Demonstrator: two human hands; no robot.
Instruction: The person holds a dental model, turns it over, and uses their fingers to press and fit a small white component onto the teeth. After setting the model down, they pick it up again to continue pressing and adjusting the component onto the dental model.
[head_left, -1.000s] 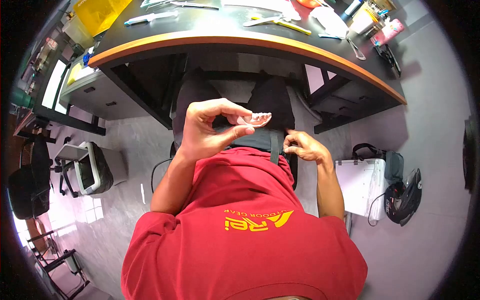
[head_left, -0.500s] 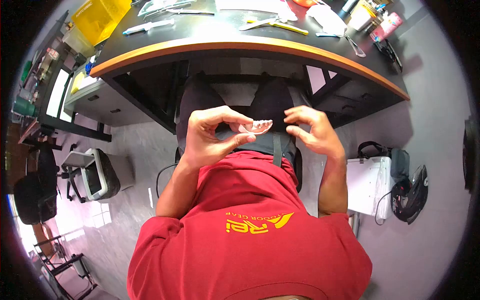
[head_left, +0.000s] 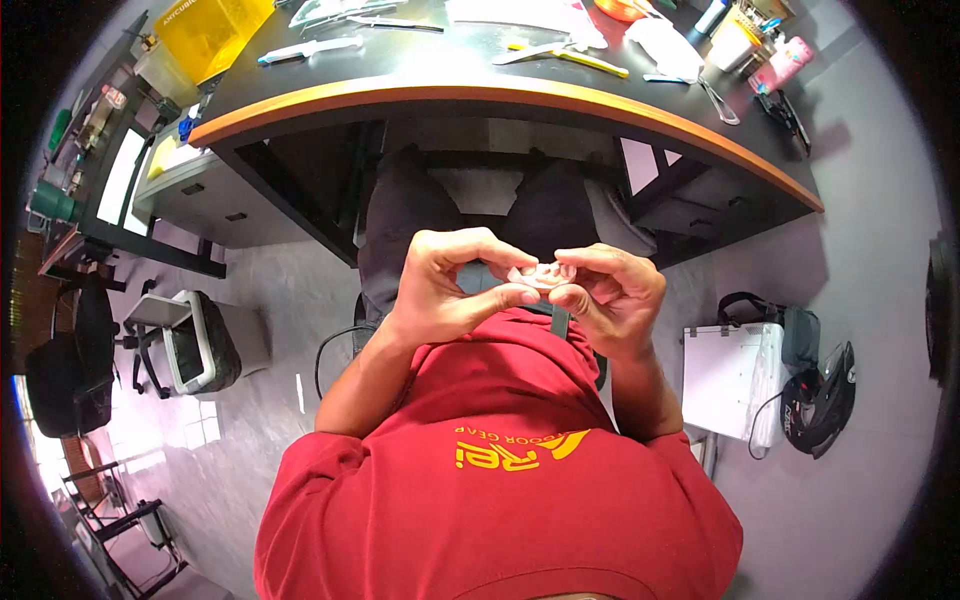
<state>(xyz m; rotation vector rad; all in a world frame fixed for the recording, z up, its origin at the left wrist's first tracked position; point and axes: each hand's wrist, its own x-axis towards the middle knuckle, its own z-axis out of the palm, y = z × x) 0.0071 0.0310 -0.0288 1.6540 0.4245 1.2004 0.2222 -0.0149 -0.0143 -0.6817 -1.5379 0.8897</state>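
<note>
A small pale-pink dental model [head_left: 543, 277], with a row of tooth shapes along it, is held above my lap. My left hand [head_left: 447, 283] pinches its left end between thumb and fingers. At the opposite end, the thumb and fingers of my right hand [head_left: 616, 292] also close on the model. The fingertips cover both ends of it, so only the middle shows plainly.
Before me stands a black desk with an orange-brown edge [head_left: 500, 88]. On it lie a white syringe-like tool [head_left: 310, 50], a yellow-handled tool [head_left: 585, 63] and an orange bowl [head_left: 622, 8]. A bin [head_left: 200, 345] is at left; a helmet [head_left: 818, 400] sits at right.
My right hand has moved left and closed on the dental model, which only my left hand held before. The model has turned and come slightly lower and to the right.
</note>
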